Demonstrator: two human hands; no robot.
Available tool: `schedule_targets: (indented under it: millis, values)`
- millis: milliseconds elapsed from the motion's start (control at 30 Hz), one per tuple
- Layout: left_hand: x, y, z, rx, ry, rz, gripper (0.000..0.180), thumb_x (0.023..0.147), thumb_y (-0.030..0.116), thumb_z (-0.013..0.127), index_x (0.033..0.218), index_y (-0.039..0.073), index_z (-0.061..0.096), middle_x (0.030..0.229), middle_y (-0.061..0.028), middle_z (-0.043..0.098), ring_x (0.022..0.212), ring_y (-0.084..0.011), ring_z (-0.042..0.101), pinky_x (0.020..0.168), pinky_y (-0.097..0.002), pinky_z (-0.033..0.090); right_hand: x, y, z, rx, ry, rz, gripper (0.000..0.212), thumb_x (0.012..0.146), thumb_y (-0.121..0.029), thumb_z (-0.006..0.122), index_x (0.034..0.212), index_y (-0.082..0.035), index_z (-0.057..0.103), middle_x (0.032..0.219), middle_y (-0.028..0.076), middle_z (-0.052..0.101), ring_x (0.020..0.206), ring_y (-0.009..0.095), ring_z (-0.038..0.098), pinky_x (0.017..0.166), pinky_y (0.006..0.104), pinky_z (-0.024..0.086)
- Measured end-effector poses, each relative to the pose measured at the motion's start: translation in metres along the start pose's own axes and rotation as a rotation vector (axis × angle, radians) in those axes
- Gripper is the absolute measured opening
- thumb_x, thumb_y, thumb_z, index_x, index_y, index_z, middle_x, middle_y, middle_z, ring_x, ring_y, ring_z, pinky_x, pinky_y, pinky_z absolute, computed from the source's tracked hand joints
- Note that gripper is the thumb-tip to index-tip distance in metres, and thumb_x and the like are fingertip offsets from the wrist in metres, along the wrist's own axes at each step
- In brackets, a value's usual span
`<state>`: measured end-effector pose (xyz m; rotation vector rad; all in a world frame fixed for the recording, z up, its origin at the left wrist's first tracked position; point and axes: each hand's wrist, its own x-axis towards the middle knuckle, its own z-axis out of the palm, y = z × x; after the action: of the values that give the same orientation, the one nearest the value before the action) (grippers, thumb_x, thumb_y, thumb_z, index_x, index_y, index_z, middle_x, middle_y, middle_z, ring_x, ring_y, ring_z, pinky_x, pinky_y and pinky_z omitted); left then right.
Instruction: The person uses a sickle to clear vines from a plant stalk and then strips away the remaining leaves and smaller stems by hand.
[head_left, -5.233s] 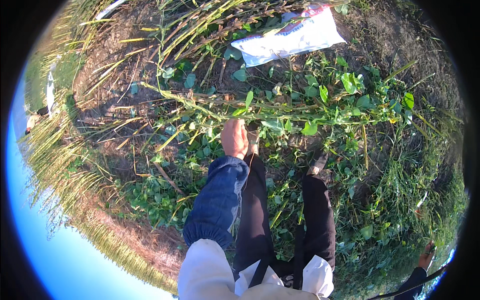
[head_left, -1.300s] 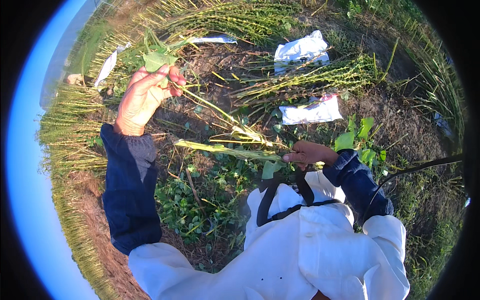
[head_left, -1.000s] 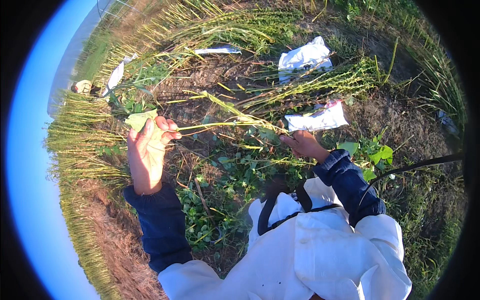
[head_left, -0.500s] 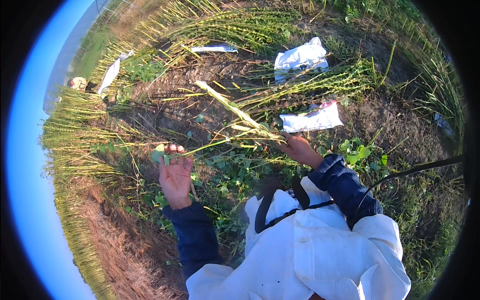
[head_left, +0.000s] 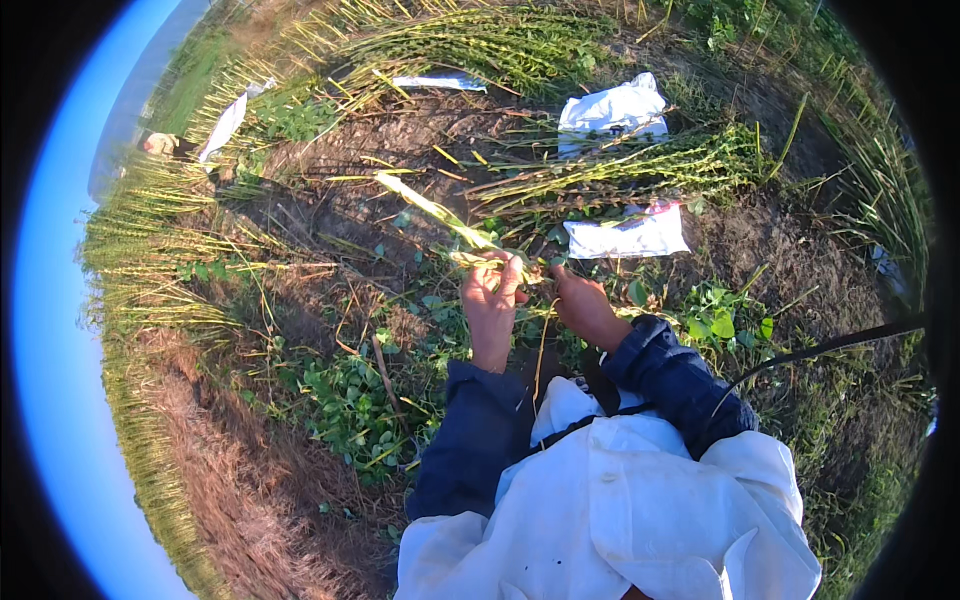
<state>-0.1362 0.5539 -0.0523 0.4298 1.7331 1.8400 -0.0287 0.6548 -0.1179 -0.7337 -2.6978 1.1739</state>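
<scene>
A pale green-yellow bundle of plant stalks (head_left: 432, 208) stretches from my hands toward the upper left, above the ground. My left hand (head_left: 491, 303) is closed on the bundle's near end, thumb and fingers pinching it. Close beside it on the right, my right hand (head_left: 586, 306) is closed at the same end, its fingertips partly hidden. A thin dry stem (head_left: 543, 345) hangs down between the two hands. Beyond my right hand, a white sack (head_left: 628, 235) lies flat on the soil.
Cut stalks with pods (head_left: 620, 180) lie in a heap beyond the hands, by another white sack (head_left: 612, 108). Leafy green vines (head_left: 350, 415) cover the ground at my left. Standing stalks (head_left: 150, 255) line the far left, where a person (head_left: 160, 144) is bent low. A black strap (head_left: 820, 350) crosses at right.
My left hand has moved right from a leafy green stem at the left and closed on the bundle beside my right hand. The leafy stem no longer shows at the left.
</scene>
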Motion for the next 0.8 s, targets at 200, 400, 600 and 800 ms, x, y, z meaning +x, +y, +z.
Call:
schedule_targets:
  millis: [200,400,600,800]
  values:
    - [-0.004,0.005,0.013,-0.126,-0.037,0.115,0.015,0.093,0.007,0.056,0.106,0.002,0.053,0.092,-0.0075,0.062,0.073,-0.0116,0.060,0.062,-0.0240,0.052,-0.006,-0.007,-0.044,0.310,0.255,-0.331,0.042,0.080,-0.011,0.065,0.119,-0.009,0.049,0.107,0.013,0.057,0.094,0.034,0.060,0.080,0.0410,0.050]
    - [-0.006,-0.004,0.003,0.096,-0.131,0.111,0.020,0.094,0.010,0.054,0.112,0.000,0.050,0.096,-0.0069,0.061,0.080,-0.0112,0.060,0.064,-0.0260,0.054,0.015,-0.026,-0.066,0.394,0.016,-0.283,0.025,0.083,-0.018,0.067,0.104,-0.009,0.058,0.087,0.011,0.062,0.080,0.028,0.063,0.068,0.0376,0.049]
    - [-0.013,-0.002,-0.004,-0.023,-0.123,0.075,0.021,0.094,0.012,0.054,0.111,0.000,0.052,0.096,-0.0061,0.060,0.081,-0.0119,0.061,0.063,-0.0255,0.055,0.018,-0.025,-0.059,0.495,0.008,-0.338,0.016,0.085,-0.017,0.062,0.087,-0.002,0.057,0.075,0.010,0.057,0.067,0.023,0.056,0.058,0.0349,0.044]
    - [-0.019,-0.005,-0.006,0.122,-0.079,0.149,0.018,0.090,0.011,0.060,0.103,-0.001,0.058,0.086,-0.0057,0.063,0.074,-0.0123,0.061,0.065,-0.0259,0.052,0.014,-0.039,-0.055,0.199,0.100,-0.100,0.021,0.079,-0.027,0.063,0.085,-0.007,0.065,0.073,0.014,0.064,0.069,0.033,0.063,0.061,0.0413,0.049]
